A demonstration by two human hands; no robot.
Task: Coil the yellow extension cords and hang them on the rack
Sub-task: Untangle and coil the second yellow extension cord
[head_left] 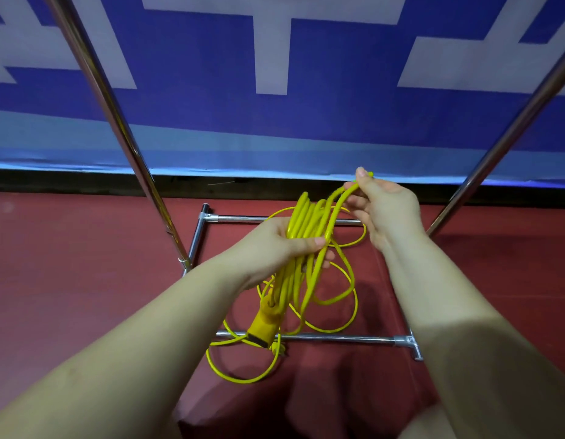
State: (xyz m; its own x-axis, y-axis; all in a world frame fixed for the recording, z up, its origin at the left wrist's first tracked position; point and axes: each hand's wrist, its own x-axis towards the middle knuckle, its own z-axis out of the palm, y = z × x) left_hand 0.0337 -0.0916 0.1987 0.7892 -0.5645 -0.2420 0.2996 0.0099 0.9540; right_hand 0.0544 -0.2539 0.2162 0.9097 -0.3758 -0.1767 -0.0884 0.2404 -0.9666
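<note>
Your left hand (275, 245) has its fingers curled around a bundle of loops of the thin yellow rubber extension cord (309, 248), and the thumb presses across the strands from the front. The loops stand up a little above this hand and hang down below it. Your right hand (382, 210) pinches one strand of the same cord between the thumb and the fingers, near the top of the newest loop, and this strand curves down to the bundle in the left hand. The two hands are near each other, with the right one higher and farther from you.

Below the left hand the yellow plastic socket block (263, 326) of the cord hangs down, with its dark face turned toward the floor. More of the cord lies loose in wide curls on the red floor (69, 264), partly across the lower bar of the shiny chrome metal rack (338, 336). The base bars of the rack form a frame on the floor under your hands, and its two long poles rise to the left and to the right. Behind the rack hangs a blue and white fabric banner (275, 122).
</note>
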